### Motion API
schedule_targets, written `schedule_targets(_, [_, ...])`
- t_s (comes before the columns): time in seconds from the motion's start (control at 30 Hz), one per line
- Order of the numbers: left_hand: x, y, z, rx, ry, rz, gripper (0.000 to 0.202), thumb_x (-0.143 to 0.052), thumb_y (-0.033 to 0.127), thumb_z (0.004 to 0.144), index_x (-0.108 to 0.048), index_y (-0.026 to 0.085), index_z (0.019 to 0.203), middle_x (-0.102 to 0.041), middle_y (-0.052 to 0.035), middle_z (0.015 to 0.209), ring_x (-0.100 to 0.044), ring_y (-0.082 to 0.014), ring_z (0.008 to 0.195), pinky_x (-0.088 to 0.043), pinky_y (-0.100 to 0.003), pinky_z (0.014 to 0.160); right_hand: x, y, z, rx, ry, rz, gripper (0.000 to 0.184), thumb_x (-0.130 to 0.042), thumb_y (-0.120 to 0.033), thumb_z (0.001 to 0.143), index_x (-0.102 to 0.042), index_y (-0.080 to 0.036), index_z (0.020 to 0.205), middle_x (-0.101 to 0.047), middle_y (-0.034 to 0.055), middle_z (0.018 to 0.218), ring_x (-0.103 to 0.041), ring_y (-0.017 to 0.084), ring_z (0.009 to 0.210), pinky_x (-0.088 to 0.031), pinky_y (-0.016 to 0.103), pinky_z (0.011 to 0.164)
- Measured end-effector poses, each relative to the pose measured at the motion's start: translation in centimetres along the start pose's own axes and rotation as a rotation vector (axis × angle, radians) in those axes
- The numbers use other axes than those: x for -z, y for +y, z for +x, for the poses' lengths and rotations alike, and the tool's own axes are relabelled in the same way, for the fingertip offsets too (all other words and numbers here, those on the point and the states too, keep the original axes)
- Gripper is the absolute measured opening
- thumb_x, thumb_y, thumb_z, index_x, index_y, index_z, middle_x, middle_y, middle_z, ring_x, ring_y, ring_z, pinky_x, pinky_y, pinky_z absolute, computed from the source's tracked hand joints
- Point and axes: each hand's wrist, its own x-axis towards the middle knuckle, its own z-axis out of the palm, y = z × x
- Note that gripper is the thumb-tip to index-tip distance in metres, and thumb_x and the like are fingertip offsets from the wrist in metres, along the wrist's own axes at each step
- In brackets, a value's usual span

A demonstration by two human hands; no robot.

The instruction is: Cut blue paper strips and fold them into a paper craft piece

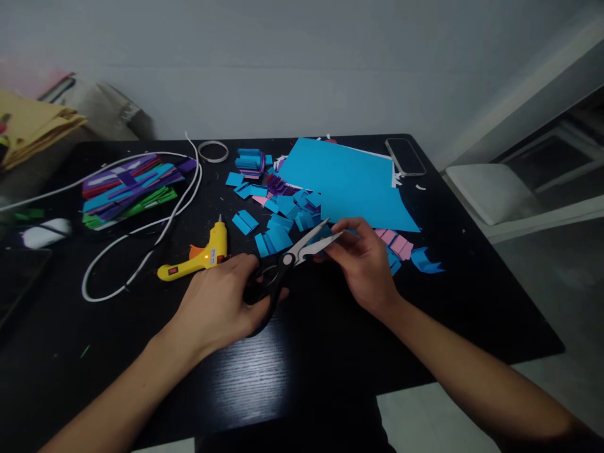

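Spreading across most of the view, the black table carries everything. Taken from its middle, the large blue sheet lies at 1 o'clock. Its lower right edge is already cut on a slant, but most of it is whole. At 10 o'clock sits a stack of coloured paper strips, ringed by a white cable.

The left hand, at 8 o'clock, is wrapped around the black handles of the scissors, whose blades stand apart and point toward 2 o'clock. The right hand, at 3 o'clock, has thumb and fingertips drawn narrow at the blade tips. Whether they pinch a scrap of paper or only the steel I cannot tell.

A yellow glue gun lies at 9 o'clock, its light glowing. Many small blue pieces already lie cut and folded at 12 o'clock, with a few pink pieces beyond the right hand. By this lay, much is cut and plenty of sheet is left.
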Motion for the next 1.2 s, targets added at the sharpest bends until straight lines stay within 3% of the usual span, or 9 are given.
schedule_targets(0.3, [0.06, -0.12, -0.18, -0.003, -0.004, 0.040, 0.041, -0.057, 0.060, 0.090, -0.045, 0.024, 0.076, -0.062, -0.0024, 0.075, -0.058, -0.0202, 0.062, -0.032, -0.031, 0.056, -0.03, 0.02, 0.19, -0.003, -0.006, 0.000, 0.028, -0.083, -0.039, 0.084, -0.060, -0.026, 0.093, -0.068, -0.0035, 0.083, -0.073, 0.018, 0.080, -0.066, 0.035, 0.070])
schedule_targets(0.67, [-0.06, 0.01, -0.15, 0.012, -0.044, 0.021, 0.042, -0.055, 0.061, 0.092, -0.046, 0.024, 0.075, -0.061, -0.0022, 0.074, -0.057, -0.0210, 0.062, -0.030, -0.032, 0.057, 0.06, 0.24, 0.22, -0.021, 0.011, 0.020, 0.040, -0.091, -0.037, 0.075, -0.061, -0.026, 0.098, -0.074, -0.0023, 0.087, -0.077, 0.020, 0.082, -0.067, 0.035, 0.074])
schedule_targets(1.2, [-0.07, 0.20, -0.22, 0.033, -0.035, 0.021, 0.041, -0.054, 0.060, 0.091, -0.049, 0.023, 0.075, -0.062, -0.0022, 0.073, -0.058, -0.0208, 0.063, -0.030, -0.031, 0.058, 0.00, 0.25, 0.17, 0.012, 0.011, -0.001, 0.042, -0.092, -0.037, 0.074, -0.060, -0.027, 0.098, -0.075, -0.0029, 0.087, -0.079, 0.021, 0.085, -0.069, 0.039, 0.081])
